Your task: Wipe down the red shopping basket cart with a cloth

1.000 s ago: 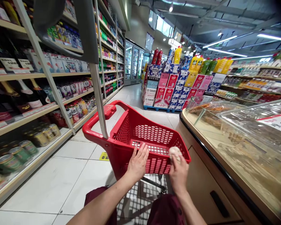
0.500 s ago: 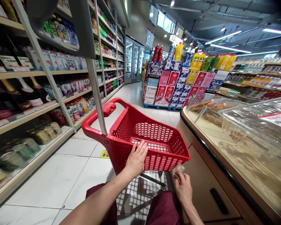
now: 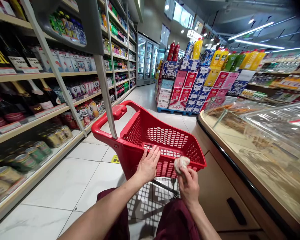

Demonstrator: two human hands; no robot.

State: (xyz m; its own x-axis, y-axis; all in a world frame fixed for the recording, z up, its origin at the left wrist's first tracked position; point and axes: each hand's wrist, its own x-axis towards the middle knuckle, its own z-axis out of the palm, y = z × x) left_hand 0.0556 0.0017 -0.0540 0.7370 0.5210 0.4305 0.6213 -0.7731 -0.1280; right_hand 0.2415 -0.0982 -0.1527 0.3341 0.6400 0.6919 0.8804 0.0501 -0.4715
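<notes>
A red plastic shopping cart [image 3: 130, 133] stands on the tiled floor in front of me, its handle at the far left. My left hand [image 3: 148, 165] lies flat on the near rim of the basket, fingers stretched out. My right hand [image 3: 188, 185] is closed round a small whitish crumpled cloth [image 3: 181, 164], pressed against the outside of the basket's near wall close to its right corner. My dark red trousers show at the bottom.
Shelves of bottles, cartons and cans [image 3: 40, 96] line the left. A counter with clear bins of food [image 3: 260, 133] runs along the right. A stack of drink cartons and bottles [image 3: 190, 83] stands ahead, with glass-door fridges [image 3: 146, 61] behind.
My right hand dropped below the basket with the cloth, then came back up to the near wall. The left hand stayed on the rim. The view shifted slightly.
</notes>
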